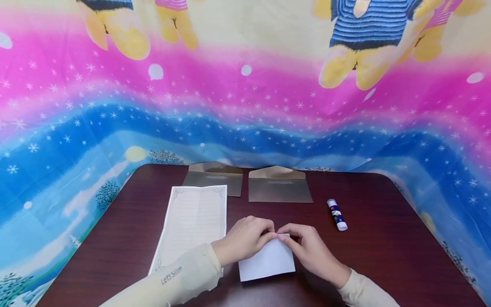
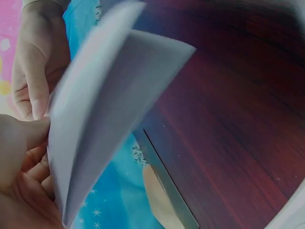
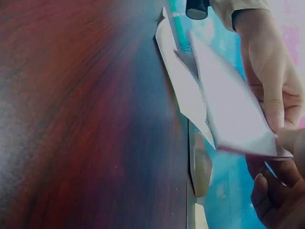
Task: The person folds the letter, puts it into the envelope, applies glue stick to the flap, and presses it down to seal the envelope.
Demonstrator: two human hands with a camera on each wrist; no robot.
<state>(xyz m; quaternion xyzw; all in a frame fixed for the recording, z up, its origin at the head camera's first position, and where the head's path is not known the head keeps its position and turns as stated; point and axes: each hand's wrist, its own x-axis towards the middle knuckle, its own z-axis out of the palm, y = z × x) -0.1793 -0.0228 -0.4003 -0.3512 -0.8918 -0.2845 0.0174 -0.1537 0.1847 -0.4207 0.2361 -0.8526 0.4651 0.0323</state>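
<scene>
A folded sheet of white paper [image 1: 266, 261] is held up between both hands over the table. My left hand [image 1: 249, 238] pinches its top edge near the middle, thumb on the near face. Close beside it, my right hand [image 1: 312, 251] pinches the same edge, the two hands' fingertips almost meeting. In the left wrist view the folded paper [image 2: 109, 90] shows two layers standing apart at their free ends. The right wrist view shows its outer face [image 3: 233, 105] blank, with the left hand [image 3: 271, 67] at its upper edge.
A lined letter sheet [image 1: 193, 226] with ornate corners lies left, partly under the left forearm. Two brown envelopes with raised flaps, the left envelope [image 1: 215, 183] and the right envelope [image 1: 280, 189], lie at the back edge. A glue stick [image 1: 337, 215] lies right. A printed curtain [image 1: 245, 106] hangs behind.
</scene>
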